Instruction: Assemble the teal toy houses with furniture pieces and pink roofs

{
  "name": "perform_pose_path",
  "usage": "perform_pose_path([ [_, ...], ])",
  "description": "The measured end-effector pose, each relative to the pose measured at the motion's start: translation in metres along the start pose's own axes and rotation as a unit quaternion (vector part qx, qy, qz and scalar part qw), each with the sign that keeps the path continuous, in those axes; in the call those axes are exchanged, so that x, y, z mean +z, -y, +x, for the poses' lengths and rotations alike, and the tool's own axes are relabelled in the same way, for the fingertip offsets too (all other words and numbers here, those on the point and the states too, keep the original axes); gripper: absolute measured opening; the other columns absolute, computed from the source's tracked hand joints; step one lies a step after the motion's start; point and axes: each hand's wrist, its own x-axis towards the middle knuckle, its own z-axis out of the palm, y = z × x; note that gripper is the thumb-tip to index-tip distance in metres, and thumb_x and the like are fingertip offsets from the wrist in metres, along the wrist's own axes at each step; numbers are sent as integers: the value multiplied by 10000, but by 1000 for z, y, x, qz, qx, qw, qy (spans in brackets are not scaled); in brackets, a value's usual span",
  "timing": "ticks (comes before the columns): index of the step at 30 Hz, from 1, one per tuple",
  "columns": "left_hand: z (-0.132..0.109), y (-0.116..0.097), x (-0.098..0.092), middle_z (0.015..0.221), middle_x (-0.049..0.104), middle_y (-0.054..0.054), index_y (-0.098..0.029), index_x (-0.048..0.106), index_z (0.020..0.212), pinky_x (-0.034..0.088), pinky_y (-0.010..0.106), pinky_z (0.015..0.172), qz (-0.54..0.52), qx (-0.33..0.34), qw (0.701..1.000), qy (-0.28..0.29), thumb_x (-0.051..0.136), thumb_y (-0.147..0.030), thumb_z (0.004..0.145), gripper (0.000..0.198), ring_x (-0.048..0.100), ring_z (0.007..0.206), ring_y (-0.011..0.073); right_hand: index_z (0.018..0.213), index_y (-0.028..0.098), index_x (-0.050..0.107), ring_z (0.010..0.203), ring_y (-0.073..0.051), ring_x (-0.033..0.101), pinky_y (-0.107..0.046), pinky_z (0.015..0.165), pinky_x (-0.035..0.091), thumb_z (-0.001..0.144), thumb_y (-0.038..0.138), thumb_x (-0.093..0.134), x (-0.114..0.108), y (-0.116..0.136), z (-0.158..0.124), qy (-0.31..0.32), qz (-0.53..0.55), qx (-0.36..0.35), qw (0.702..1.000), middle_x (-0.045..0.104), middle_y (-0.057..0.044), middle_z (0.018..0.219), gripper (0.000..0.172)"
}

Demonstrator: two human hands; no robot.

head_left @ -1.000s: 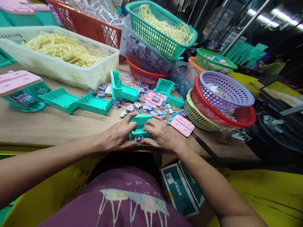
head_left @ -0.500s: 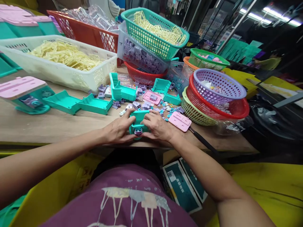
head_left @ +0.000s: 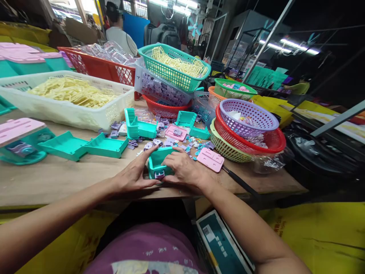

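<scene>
Left hand (head_left: 133,177) and right hand (head_left: 183,172) are still clamping fingers on the shell (head_left: 157,160) (purple clip (head_left: 159,175) in front), tipping it open-side up.

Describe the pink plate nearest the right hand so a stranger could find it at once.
Start at the stack of round baskets on the wooden table's right end. At its foot, just right of the right hand that holds the teal shell with the left hand, lies the pink plate. Unlike the other pink plate farther back, it carries no lilac part.
</scene>
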Motion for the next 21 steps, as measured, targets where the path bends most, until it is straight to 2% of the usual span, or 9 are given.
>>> perform_pose_path([
  [4,-2,1,3,1570,319,148,-248,79,1553,376,520,1137,12,-28,1000,-6,654,-434,832,941,382,1403,356,808,190,616,829,-195,581,-388,1016,315,849,461,650,0,1,0,0,-23,-1,1000,673,-18,840,276],
  [7,0,0,3,1550,358,143,-252,102,1553,416,529,1104,22,-28,999,-14,649,-441,833,923,425,1371,369,825,191,616,849,-205,566,-417,1046,297,842,471,657,2,-4,5,10,-38,-7,999,655,-26,847,283],
  [10,5,3,4,1560,339,138,-256,121,1550,423,525,1095,21,-40,999,-20,669,-472,815,941,409,1377,379,963,188,642,924,-224,547,-407,997,348,825,493,684,-1,-12,9,15,-29,-18,999,647,-55,943,337],
  [12,9,5,5,1552,344,136,-261,133,1544,426,524,1090,13,-61,998,-20,688,-490,801,956,421,1365,373,1134,192,621,1047,-241,520,-392,972,372,811,528,697,-8,-18,3,-25,-5,-9,1000,622,-87,1120,472],
  [14,11,6,4,1539,346,142,-253,144,1540,418,523,1099,7,-62,998,-25,697,-495,795,959,413,1369,361,1241,202,578,1130,-248,488,-391,977,372,844,528,663,-16,-24,-13,-101,-1,54,993,575,-103,1234,521],
  [16,11,6,3,1550,294,161,-233,142,1543,378,532,1128,22,-35,998,-47,712,-493,782,986,348,1406,363,1219,215,598,1112,-253,490,-399,951,368,901,455,616,-20,-30,-36,-146,-40,168,974,590,-98,1189,398],
  [17,11,5,2,1563,251,171,-227,142,1544,351,542,1143,38,-12,997,-61,724,-491,771,1003,305,1426,369,1177,221,623,1078,-256,498,-401,921,367,915,404,608,-19,-33,-48,-142,-72,224,962,607,-92,1136,321],
  [19,11,4,0,1571,226,165,-239,197,1529,299,569,1161,78,42,993,-83,740,-471,758,971,245,1445,382,1078,226,664,1039,-263,503,-408,884,351,909,336,628,-14,-40,-68,-93,-129,292,943,626,-82,1064,204],
  [21,12,4,-2,1518,357,131,-257,351,1450,294,570,1156,102,91,988,-73,722,-411,787,775,262,1433,370,992,222,682,1032,-268,502,-419,880,336,897,303,648,-4,-44,-80,-44,-161,306,937,635,-80,1039,129],
])
